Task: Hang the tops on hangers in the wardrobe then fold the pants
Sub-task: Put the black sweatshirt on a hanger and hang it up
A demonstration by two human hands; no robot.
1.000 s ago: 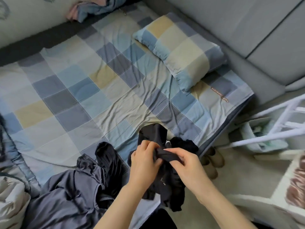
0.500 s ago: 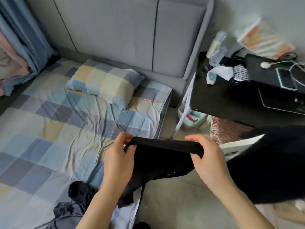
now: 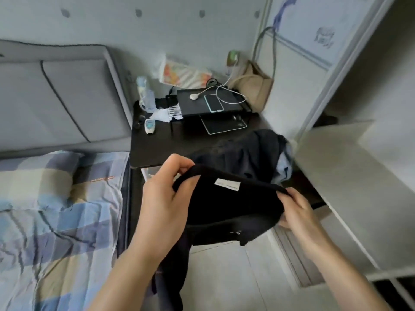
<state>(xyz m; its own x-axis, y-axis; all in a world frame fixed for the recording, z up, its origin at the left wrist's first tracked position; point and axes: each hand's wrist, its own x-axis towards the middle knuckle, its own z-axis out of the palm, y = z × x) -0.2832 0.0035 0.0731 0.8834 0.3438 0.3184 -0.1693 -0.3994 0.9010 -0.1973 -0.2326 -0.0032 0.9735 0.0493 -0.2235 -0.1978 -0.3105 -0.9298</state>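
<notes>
A black garment [image 3: 224,212] with a small white label hangs between both my hands, its opening edge stretched into an arc. My left hand [image 3: 164,198] grips the left end of that edge, thumb on top. My right hand [image 3: 296,209] pinches the right end. The cloth's lower part dangles toward the floor between my forearms. To the right stands the white wardrobe [image 3: 350,176] with its door open and a shelf showing. No hanger is visible.
A dark desk [image 3: 157,149] holds a phone [image 3: 213,103], a tablet, bottles and a dark heap of clothes [image 3: 253,151]. A beige bag [image 3: 253,86] hangs by the wall. The bed with its checked sheet [image 3: 56,221] and grey headboard lies at left.
My view swung right from the bed to the desk and wardrobe. Both hands lifted the black garment off the bed and spread its edge apart; the label now shows.
</notes>
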